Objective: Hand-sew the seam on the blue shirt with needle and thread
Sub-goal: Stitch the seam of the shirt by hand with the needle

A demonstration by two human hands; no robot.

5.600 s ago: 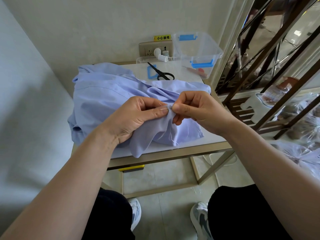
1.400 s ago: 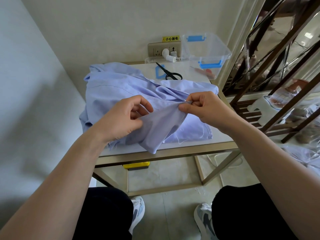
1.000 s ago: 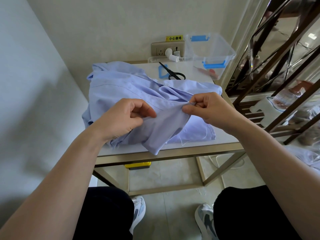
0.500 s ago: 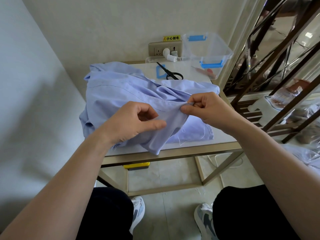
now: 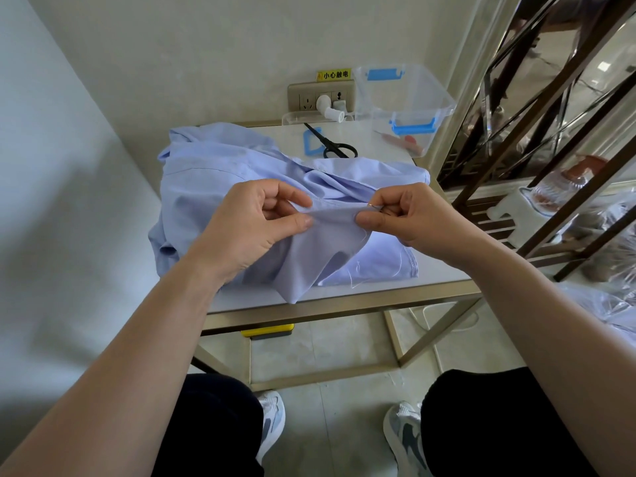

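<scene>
On a white-topped table, set in a corner of pale walls, the blue shirt lies heaped; the left hand pinches a fold of its edge between thumb and forefinger; the right hand pinches the fold's other end with the needle, other fingers curled; loose thread trails over the cloth; behind lie black scissors and a clear box, under a wall socket; a dark metal lattice stands at the right.
</scene>
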